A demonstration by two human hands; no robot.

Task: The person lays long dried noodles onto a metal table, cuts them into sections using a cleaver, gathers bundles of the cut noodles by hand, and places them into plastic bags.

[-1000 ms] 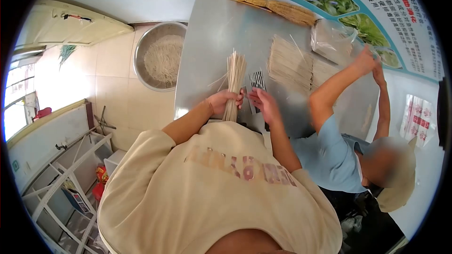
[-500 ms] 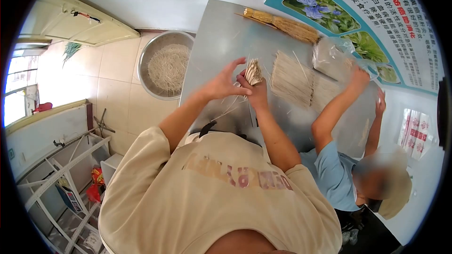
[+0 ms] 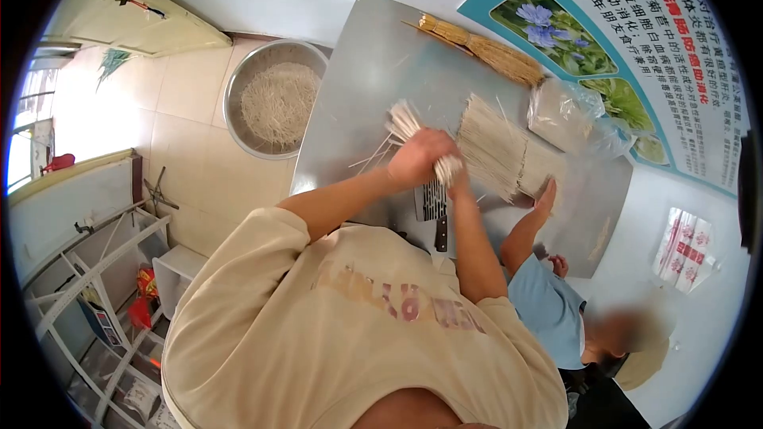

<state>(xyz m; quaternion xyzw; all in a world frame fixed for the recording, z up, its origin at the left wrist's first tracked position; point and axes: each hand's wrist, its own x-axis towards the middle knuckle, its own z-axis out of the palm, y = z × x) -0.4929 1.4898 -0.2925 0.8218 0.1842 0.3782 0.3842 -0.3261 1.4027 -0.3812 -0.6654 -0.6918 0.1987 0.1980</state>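
Note:
A bundle of pale dried noodles (image 3: 404, 121) lies slantwise in my hands above the metal table. My left hand (image 3: 420, 157) is wrapped round its middle, with the strands fanning out beyond the knuckles. My right hand (image 3: 459, 180) is closed at the bundle's near end, its fingers partly hidden. Just below my hands a cleaver (image 3: 441, 232) with a black handle lies on the table, its blade partly covered. A few loose strands (image 3: 372, 157) stick out left of my left hand.
Rows of noodles (image 3: 493, 147) lie on the metal table (image 3: 358, 71), with a co-worker's hand (image 3: 547, 195) at their near end. Behind them are a straw brush (image 3: 485, 52) and a plastic bag (image 3: 560, 115). A metal basin (image 3: 236, 115) of noodle pieces stands left.
My left hand, spread open before, has closed round the bundle, which has tipped from upright to slanted. The cleaver has come into view. The co-worker's hand has moved from the bag to the noodles.

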